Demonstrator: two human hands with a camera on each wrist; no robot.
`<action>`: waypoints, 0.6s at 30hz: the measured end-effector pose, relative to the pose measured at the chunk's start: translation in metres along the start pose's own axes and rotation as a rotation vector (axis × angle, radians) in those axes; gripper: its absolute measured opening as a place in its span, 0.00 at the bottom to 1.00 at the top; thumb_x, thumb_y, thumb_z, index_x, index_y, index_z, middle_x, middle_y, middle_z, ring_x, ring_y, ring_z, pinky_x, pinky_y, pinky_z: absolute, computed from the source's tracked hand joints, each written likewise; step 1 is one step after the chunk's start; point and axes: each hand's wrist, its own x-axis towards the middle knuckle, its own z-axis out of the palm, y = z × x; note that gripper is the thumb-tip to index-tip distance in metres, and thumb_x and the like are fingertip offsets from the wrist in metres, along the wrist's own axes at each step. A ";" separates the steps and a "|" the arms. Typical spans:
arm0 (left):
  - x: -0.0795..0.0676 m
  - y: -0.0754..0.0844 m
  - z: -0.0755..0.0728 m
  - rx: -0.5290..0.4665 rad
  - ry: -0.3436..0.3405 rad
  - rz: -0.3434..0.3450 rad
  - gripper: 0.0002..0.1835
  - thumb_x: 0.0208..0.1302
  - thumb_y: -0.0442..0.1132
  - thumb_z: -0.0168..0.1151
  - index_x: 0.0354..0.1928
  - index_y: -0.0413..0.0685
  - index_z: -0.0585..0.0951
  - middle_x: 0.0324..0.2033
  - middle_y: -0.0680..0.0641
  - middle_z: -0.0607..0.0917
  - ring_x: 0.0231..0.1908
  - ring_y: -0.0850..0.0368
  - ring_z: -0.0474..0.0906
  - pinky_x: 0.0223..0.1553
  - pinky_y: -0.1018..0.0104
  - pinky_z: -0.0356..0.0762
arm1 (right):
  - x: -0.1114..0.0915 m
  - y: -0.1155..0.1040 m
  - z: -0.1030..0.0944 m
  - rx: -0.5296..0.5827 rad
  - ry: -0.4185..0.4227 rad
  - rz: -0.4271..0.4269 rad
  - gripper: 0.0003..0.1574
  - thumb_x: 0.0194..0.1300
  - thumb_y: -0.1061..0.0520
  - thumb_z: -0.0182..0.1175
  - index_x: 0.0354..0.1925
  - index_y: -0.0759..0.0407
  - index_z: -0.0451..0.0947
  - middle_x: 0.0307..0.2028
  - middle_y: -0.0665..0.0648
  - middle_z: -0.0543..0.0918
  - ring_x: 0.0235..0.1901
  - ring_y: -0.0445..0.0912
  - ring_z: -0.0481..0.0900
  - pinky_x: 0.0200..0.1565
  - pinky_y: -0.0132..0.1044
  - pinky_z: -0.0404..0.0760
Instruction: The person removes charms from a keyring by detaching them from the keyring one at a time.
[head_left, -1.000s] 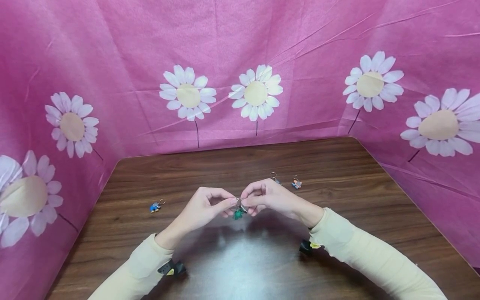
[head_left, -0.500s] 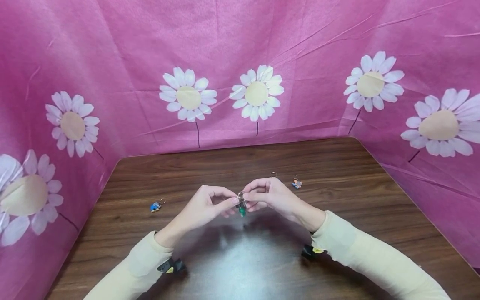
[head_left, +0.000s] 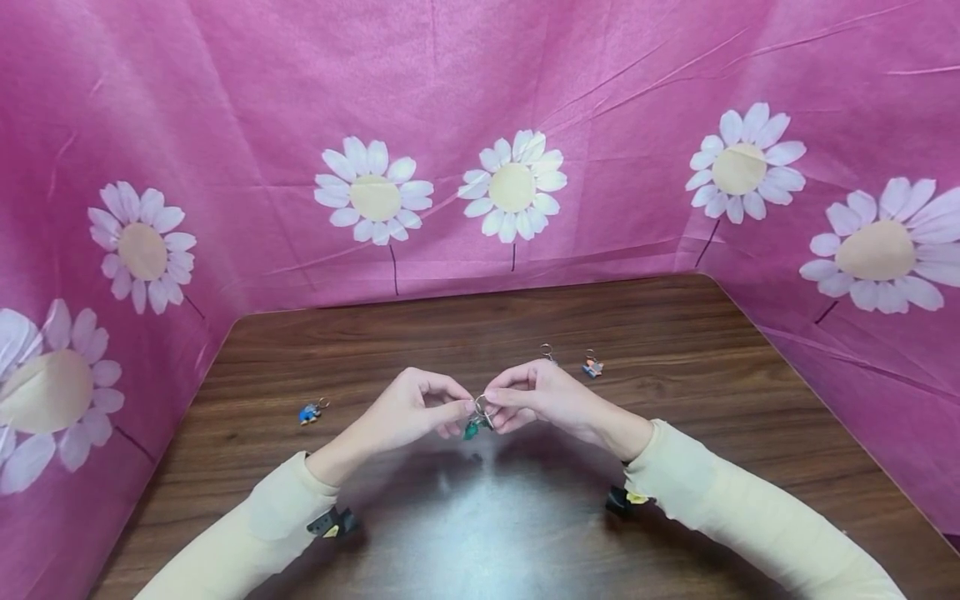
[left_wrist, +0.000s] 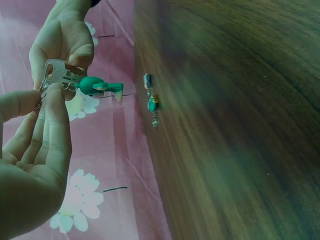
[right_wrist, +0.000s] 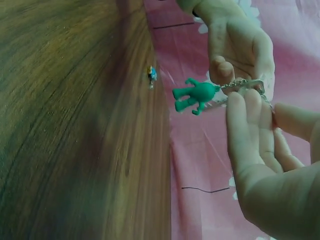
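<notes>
Above the middle of the table, my left hand (head_left: 412,408) and right hand (head_left: 543,396) meet fingertip to fingertip at a metal key ring (head_left: 482,406). Thumb and fingers of each hand pinch it from opposite sides. A green figure charm (right_wrist: 200,93) with small arms and legs dangles from the ring on a short chain. Beside the chain hangs a flat silver key (left_wrist: 58,73), its wide head close to the ring in the left wrist view. Fingertips partly cover the ring in both wrist views.
On the wooden table (head_left: 300,500), a blue figure keychain (head_left: 309,413) lies at the left. An orange and grey keychain (head_left: 592,367) lies back right, near another keychain (head_left: 547,353) partly behind my right hand. Pink cloth (head_left: 450,83) with daisies surrounds the table.
The ring has turned and now shows as a round loop between the fingertips. The green charm swings right, then back left. Both hands stay nearly in place.
</notes>
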 end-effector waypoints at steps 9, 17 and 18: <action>0.003 -0.008 0.003 0.005 0.019 -0.032 0.07 0.68 0.35 0.66 0.41 0.36 0.87 0.28 0.41 0.88 0.30 0.29 0.84 0.31 0.49 0.87 | 0.005 0.003 -0.004 -0.097 -0.056 0.064 0.17 0.72 0.59 0.61 0.49 0.73 0.79 0.32 0.57 0.82 0.25 0.44 0.80 0.43 0.55 0.87; 0.003 -0.014 0.006 -0.027 0.013 -0.029 0.08 0.68 0.35 0.66 0.41 0.35 0.87 0.29 0.40 0.88 0.30 0.29 0.84 0.32 0.45 0.86 | 0.008 0.006 -0.006 -0.122 -0.073 0.057 0.14 0.73 0.59 0.62 0.47 0.72 0.80 0.31 0.62 0.84 0.25 0.43 0.82 0.41 0.52 0.88; 0.003 -0.013 0.006 -0.028 0.014 -0.028 0.08 0.68 0.35 0.66 0.41 0.36 0.87 0.29 0.40 0.88 0.30 0.29 0.84 0.32 0.45 0.87 | 0.007 0.006 -0.006 -0.122 -0.070 0.054 0.14 0.73 0.59 0.62 0.47 0.72 0.80 0.31 0.63 0.83 0.25 0.43 0.82 0.41 0.52 0.88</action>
